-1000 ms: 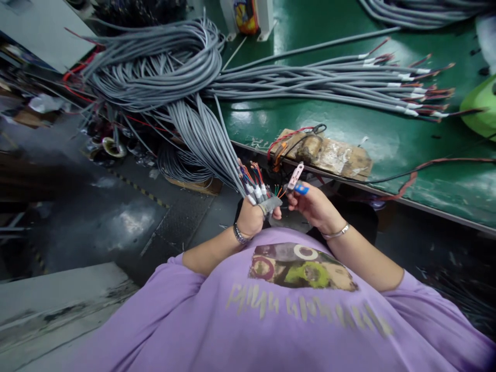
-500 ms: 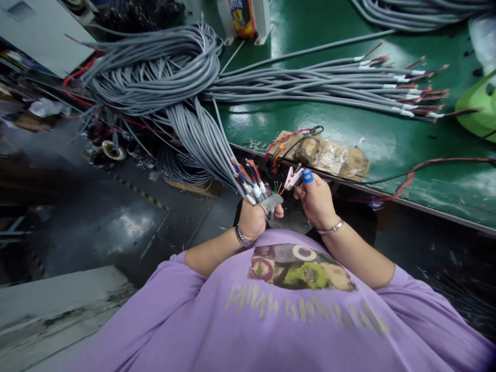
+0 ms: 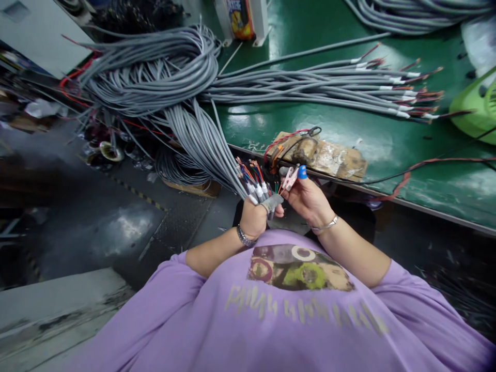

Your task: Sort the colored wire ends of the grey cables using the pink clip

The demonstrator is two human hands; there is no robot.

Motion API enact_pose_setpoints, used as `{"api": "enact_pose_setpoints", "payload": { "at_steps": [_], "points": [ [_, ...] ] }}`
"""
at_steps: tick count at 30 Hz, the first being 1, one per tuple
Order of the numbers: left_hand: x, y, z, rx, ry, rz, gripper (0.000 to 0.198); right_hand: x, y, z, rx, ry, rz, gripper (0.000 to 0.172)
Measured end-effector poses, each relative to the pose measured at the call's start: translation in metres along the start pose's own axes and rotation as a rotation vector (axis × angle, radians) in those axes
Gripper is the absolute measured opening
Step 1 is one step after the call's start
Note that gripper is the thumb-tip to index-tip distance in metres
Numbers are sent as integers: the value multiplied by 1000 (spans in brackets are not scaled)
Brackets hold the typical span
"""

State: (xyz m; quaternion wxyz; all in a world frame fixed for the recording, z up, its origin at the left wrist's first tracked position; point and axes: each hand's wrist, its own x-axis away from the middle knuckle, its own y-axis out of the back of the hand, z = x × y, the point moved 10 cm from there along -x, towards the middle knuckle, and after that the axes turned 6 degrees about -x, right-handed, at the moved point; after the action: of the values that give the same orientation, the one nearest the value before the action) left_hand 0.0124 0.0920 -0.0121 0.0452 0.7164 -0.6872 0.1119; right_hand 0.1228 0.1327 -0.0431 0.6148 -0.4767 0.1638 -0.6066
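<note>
My left hand is closed around the ends of a bundle of grey cables. Their stripped coloured wires fan out above my fist. A grey wrap covers one finger of that hand. My right hand pinches a small pink alligator clip right beside the wire tips. A blue cap sits on one finger of that hand. Both hands are just in front of the green bench's near edge.
The green bench carries a worn wooden block with red and black leads, a long spread of grey cables with stripped ends, and a green object at the right. A big cable coil hangs off the left end.
My right hand turned and brought the pink clip up and back toward the wire tips; the blue-capped finger now points up. My left hand kept its hold on the cable bundle.
</note>
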Motion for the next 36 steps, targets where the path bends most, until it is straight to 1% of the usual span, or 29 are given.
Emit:
{"api": "enact_pose_setpoints", "payload": {
  "at_steps": [4,11,12,14,17,19,22,25,29,31,33,36],
  "points": [
    [1,0,2,-3,5,5,30,2,1,-4,23,-33,15,46],
    [8,1,-9,3,-25,21,30,8,-8,-1,122,-98,121,66],
    [9,1,-10,6,-26,31,30,8,-9,0,132,-105,128,66],
    [9,1,-12,9,-17,52,31,8,-10,3,153,-97,121,60],
    [7,-2,-13,29,15,99,31,7,-9,9,170,-21,102,46],
    [5,-6,-14,40,30,134,31,6,-7,10,167,28,104,42],
    [2,-9,-12,52,51,157,29,3,-2,7,159,61,110,49],
    [0,-10,-7,42,79,148,30,-2,2,3,159,63,117,54],
    [-2,-9,-3,10,82,127,33,-8,2,-6,128,-34,89,57],
    [-3,-7,-2,2,80,116,33,-9,3,-7,91,-49,63,56],
    [-4,-6,-1,-1,85,103,33,-11,2,-4,70,-10,52,54],
    [-5,-5,2,-14,94,94,32,-12,-1,1,76,51,73,53]
  ]
}}
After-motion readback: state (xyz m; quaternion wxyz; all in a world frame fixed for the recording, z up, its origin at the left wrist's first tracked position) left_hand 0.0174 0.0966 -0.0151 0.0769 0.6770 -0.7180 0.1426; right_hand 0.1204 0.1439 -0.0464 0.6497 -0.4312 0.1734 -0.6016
